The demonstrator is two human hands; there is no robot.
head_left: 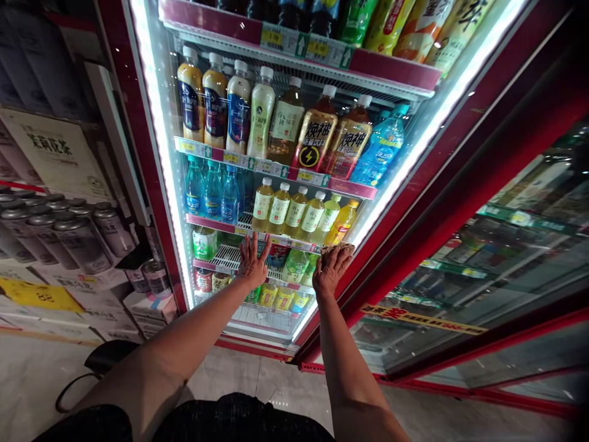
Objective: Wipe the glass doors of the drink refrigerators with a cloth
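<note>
My left hand (253, 263) has its fingers spread and appears to lie flat on the glass door of a drinks cooler, holding nothing. To its right, my right hand (332, 270) presses a brownish cloth (341, 247) near the lit right edge of the door. Only the cloth's upper edge shows above the fingers. Behind the glass, a row of pale yellow-green tea bottles (294, 212) stands just above the two hands. Blue bottles (212, 191) are on the same shelf, farther left.
Red frame posts (368, 221) border the lit cooler, and a second glass-doored cooler (460, 270) adjoins on the right. Stacked cans (76, 236) and boxes (59, 153) line the left side. A black bag (113, 356) is at the lower left above the tiled floor (257, 374).
</note>
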